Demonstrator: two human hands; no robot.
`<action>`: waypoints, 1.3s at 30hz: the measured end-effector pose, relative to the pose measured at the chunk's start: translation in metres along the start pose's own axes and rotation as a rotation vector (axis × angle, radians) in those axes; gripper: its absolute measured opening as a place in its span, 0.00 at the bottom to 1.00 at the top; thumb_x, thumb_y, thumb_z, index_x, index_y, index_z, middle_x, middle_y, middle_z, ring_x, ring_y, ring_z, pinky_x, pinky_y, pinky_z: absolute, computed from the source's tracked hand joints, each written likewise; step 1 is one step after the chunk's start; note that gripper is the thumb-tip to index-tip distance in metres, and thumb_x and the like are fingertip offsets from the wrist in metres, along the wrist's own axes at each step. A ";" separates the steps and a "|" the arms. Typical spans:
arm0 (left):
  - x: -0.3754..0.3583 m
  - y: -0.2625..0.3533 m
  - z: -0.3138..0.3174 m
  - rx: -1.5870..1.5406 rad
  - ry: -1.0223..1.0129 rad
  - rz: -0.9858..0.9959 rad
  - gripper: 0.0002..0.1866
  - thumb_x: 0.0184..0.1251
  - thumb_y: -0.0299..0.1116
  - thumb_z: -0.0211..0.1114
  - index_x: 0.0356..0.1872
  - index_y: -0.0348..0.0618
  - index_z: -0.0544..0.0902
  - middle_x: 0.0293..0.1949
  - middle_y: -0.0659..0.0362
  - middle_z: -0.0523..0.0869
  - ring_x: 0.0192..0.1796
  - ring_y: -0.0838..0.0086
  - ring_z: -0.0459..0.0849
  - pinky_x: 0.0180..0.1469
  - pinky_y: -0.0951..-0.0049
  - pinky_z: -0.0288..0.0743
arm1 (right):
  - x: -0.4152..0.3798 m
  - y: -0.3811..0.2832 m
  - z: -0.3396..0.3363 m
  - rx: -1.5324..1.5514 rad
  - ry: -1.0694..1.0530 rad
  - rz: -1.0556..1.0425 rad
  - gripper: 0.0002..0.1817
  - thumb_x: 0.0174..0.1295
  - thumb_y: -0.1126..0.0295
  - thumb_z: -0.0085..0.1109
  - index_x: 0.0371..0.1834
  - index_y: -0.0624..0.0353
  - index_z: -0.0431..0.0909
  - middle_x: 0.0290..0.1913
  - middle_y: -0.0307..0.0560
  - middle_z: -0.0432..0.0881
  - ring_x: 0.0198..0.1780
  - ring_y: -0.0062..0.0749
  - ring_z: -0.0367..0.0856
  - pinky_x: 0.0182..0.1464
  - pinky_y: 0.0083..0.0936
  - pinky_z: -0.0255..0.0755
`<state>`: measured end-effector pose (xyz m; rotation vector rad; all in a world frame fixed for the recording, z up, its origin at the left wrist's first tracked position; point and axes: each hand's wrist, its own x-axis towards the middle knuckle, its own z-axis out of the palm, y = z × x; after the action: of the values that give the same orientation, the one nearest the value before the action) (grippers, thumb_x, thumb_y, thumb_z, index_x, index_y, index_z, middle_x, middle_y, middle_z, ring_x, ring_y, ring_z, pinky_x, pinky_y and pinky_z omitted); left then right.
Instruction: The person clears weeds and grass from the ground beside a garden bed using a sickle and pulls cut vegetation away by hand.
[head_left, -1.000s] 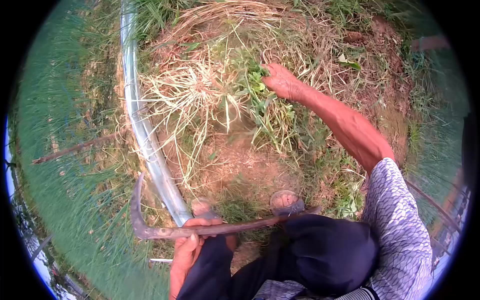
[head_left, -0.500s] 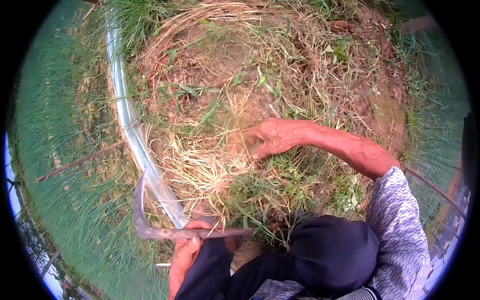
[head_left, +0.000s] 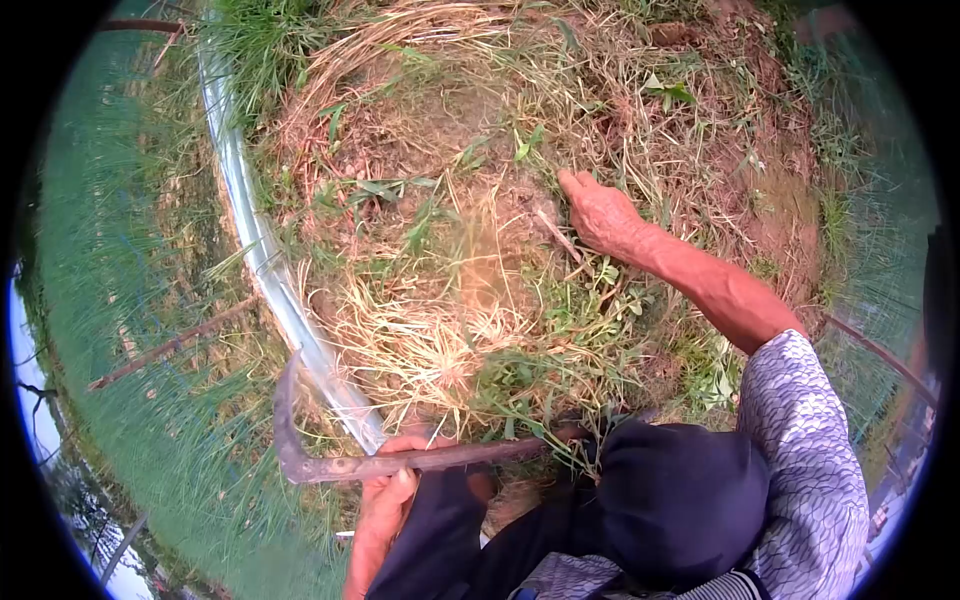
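Note:
Near the bottom, my left hand [head_left: 388,490] is closed around the wooden handle of a sickle [head_left: 345,468]. The curved blade points up at the handle's left end. My right hand [head_left: 598,208] reaches over the ground at the upper centre right, its fingers drawn together beside some green blades. What those fingers hold, if anything, is too small to make out. A pale heap of dry straw [head_left: 420,345] lies between the hands, with green weeds [head_left: 590,320] to its right.
A shiny plastic strip [head_left: 245,205] curves down the left side, beside tall green plants [head_left: 110,230]. A thin wooden stick [head_left: 175,342] slants across them. Dry grass covers the soil at the top, and another stick [head_left: 880,355] stands at the right.
My right hand has moved up and to the right, away from the straw heap. My left hand still grips the sickle, which has shifted slightly in view.

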<state>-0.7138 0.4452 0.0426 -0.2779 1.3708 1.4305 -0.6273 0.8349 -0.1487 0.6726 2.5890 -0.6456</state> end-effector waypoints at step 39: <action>0.275 0.034 0.173 1.681 0.207 0.212 0.14 0.61 0.34 0.60 0.41 0.33 0.75 0.33 0.46 0.81 0.37 0.56 0.81 0.46 0.57 0.74 | -0.209 0.022 0.081 1.488 0.079 0.678 0.29 0.71 0.42 0.36 0.34 0.60 0.69 0.20 0.37 0.66 0.20 0.23 0.65 0.21 0.24 0.62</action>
<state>-0.7643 0.7375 -0.0943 0.8432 2.3143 0.0199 -0.4258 0.7362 -0.1244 1.8088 1.2862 -2.1939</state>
